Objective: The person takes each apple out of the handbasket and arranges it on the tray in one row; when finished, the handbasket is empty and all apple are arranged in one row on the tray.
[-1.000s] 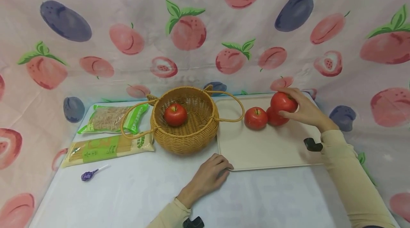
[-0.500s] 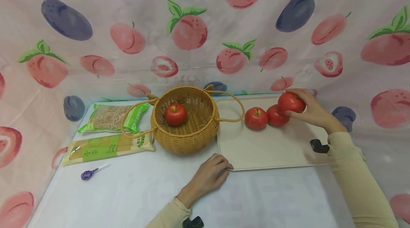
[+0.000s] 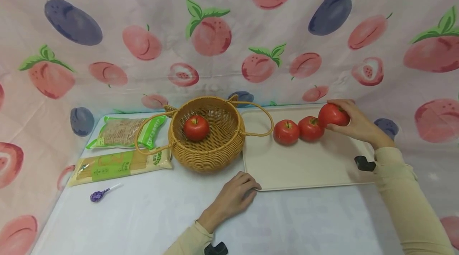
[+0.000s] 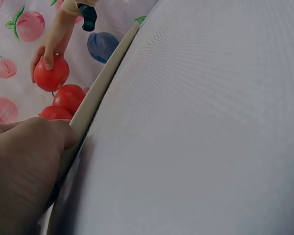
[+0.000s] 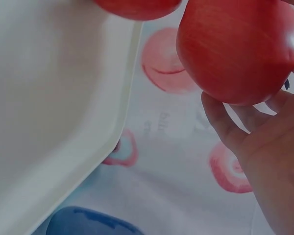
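Note:
My right hand [image 3: 358, 124] holds a red tomato [image 3: 334, 115] with fingers and thumb around it, over the back right part of the beige tray [image 3: 301, 167]. In the right wrist view the tomato [image 5: 240, 46] fills the top right, beside the tray's rim. Left of it on the tray sit an apple [image 3: 286, 132] and another red fruit [image 3: 310, 129] with a greenish top, side by side. My left hand [image 3: 233, 195] grips the tray's front left corner; in the left wrist view its thumb [image 4: 63, 137] lies against the rim.
A wicker basket [image 3: 206, 159] with two loop handles stands left of the tray, with an apple [image 3: 196, 128] inside. Further left lie a green-edged food packet [image 3: 123, 132], a noodle packet [image 3: 118, 166] and a purple lollipop [image 3: 97, 195]. A fruit-print cloth hangs behind.
My right hand has moved to the right with the tomato, away from the middle fruit, which is now uncovered. The left hand has stayed at the tray's corner.

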A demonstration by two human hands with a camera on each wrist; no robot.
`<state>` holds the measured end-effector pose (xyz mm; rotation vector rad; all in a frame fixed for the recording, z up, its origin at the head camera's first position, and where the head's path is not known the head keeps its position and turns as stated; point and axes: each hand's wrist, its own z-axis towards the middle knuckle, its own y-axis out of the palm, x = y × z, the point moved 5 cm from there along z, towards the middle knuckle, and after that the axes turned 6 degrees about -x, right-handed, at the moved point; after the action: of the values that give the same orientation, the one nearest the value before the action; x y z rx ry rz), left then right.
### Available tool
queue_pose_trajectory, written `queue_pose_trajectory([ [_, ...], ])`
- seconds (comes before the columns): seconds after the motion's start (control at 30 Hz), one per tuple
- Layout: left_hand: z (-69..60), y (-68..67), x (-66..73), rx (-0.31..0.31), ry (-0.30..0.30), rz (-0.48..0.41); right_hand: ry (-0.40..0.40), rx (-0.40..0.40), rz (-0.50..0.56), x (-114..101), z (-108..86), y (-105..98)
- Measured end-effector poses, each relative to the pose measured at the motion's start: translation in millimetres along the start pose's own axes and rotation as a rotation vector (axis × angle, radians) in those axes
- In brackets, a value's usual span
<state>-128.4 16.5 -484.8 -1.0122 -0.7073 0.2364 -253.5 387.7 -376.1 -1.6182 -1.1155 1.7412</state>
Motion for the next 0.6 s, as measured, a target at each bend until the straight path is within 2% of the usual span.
queue_pose_trajectory([
  [0.6,0.3,0.2,0.3,-0.004,-0.009,0.009,-0.061,0.003,-0.111,23,3.1,1],
])
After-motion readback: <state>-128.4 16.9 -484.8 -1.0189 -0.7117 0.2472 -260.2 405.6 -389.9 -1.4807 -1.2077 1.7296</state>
